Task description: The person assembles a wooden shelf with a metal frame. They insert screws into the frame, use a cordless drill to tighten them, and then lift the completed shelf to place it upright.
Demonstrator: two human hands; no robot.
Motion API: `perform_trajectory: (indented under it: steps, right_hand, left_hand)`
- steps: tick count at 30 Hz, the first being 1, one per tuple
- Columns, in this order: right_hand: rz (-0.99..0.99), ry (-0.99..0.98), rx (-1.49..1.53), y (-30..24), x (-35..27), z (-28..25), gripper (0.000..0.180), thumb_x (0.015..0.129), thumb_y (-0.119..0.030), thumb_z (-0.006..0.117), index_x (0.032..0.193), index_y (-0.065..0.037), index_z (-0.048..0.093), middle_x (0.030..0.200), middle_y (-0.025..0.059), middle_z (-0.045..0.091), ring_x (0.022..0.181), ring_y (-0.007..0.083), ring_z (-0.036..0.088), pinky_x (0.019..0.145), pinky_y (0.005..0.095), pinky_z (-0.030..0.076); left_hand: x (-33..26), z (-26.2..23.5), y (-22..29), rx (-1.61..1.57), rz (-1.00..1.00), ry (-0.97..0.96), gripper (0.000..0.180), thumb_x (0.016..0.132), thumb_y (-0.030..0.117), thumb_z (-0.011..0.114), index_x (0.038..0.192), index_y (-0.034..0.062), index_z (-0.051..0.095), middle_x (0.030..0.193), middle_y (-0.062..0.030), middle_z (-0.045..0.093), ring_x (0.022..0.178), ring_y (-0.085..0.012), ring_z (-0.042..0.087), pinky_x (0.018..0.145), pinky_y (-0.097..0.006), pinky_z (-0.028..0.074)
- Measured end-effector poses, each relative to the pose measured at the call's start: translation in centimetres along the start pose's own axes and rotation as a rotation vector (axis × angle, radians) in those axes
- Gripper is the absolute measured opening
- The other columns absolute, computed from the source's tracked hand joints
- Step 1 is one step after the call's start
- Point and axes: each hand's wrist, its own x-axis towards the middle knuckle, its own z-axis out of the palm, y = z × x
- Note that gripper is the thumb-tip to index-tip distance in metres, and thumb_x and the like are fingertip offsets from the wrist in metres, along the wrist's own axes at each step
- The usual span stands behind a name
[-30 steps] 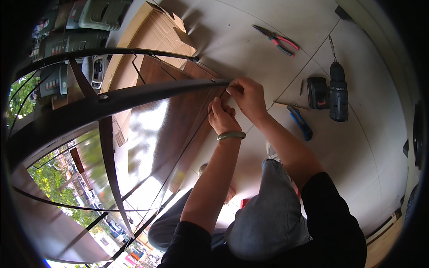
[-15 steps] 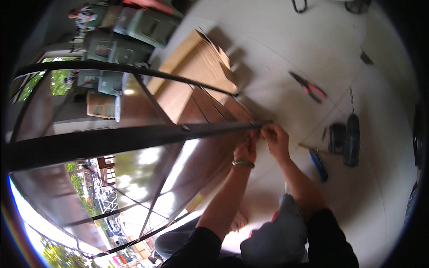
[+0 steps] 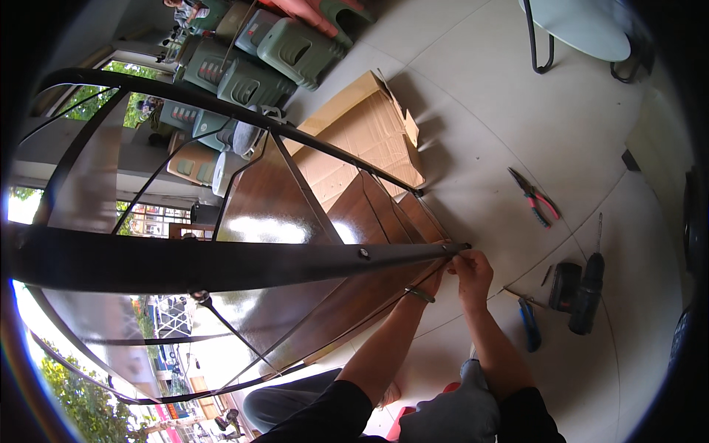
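A black metal post [image 3: 295, 264] of a shelf rack runs from the left edge toward the floor in the middle. Brown wood-look shelf boards [image 3: 269, 196] sit inside the frame. At the post's lower end, my right hand [image 3: 473, 277] has its fingers bent together in a pinch against the metal; anything small between them is hidden. My left hand [image 3: 434, 279] is beside it, mostly behind the post, with a bracelet [image 3: 419, 294] at the wrist. Its fingers are covered. A screw head [image 3: 364, 253] shows on the post.
An open cardboard box [image 3: 354, 151] lies beyond the rack. On the floor to the right are red-handled pliers [image 3: 533, 198], a power drill [image 3: 587, 295] with a long bit, and a blue-handled tool [image 3: 529, 325]. Stacked plastic stools [image 3: 295, 55] and a round-topped stool [image 3: 583, 26] stand farther back.
My view has shifted, so the rack and floor tools appear lower in the picture. Both hands stay at the post's lower end, the left more hidden behind it.
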Motion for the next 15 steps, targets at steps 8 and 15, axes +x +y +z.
perform_trajectory:
  steps: [8,15]
  right_hand:
    - [-0.140,0.081,-0.355,0.0,0.0,0.0,0.005,0.082,0.001,0.064,0.081,0.001,0.059,0.068,0.0025,0.060,0.062,0.0056,0.055,0.056,0.0193,0.044]
    - [-0.337,0.077,-0.488,-1.2,-0.5,0.4,0.008,0.079,0.005,0.064,0.083,0.000,0.059,0.071,0.0024,0.059,0.062,0.0052,0.053,0.056,0.0189,0.044]
  left_hand:
    - [1.0,-5.5,-2.3,0.014,-0.017,0.094,0.026,0.087,0.009,0.062,0.110,0.0048,0.052,0.102,-0.0051,0.056,0.093,-0.0144,0.056,0.077,-0.027,0.051]
    - [1.1,-3.5,-0.2,0.165,0.013,-0.059,0.030,0.085,0.019,0.064,0.109,0.0015,0.056,0.109,-0.0097,0.057,0.102,-0.0191,0.054,0.092,-0.034,0.044]
